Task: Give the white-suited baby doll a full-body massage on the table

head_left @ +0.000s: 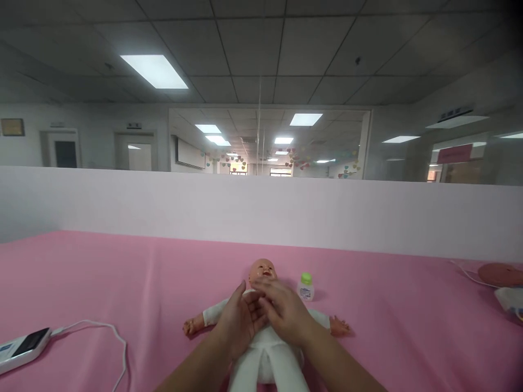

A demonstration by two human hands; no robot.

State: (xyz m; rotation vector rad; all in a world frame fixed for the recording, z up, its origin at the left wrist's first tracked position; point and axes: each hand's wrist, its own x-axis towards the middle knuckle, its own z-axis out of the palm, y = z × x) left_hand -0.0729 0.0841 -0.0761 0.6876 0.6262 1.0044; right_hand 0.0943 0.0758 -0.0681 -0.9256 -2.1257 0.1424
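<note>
A baby doll [262, 269] in white clothing lies on its back, arms spread, on a pink-covered table [171, 283]. Over its chest, my left hand [244, 321] is palm up with its fingers loosely curved and the thumb apart; nothing shows in it. My right hand [284, 309] lies palm down across the fingers of my left hand, its fingertips near the doll's chin. Its fingers are stretched out. Just right of the doll's head stands a small clear bottle [305, 291] with a green cap.
A white handheld device [24, 348] with a dark screen and a white cable [116, 333] lies at the left. On the far right are a brown rounded object [500, 274] and a whitish item [510, 299]. A low white wall [245, 209] runs behind the table, glass above it.
</note>
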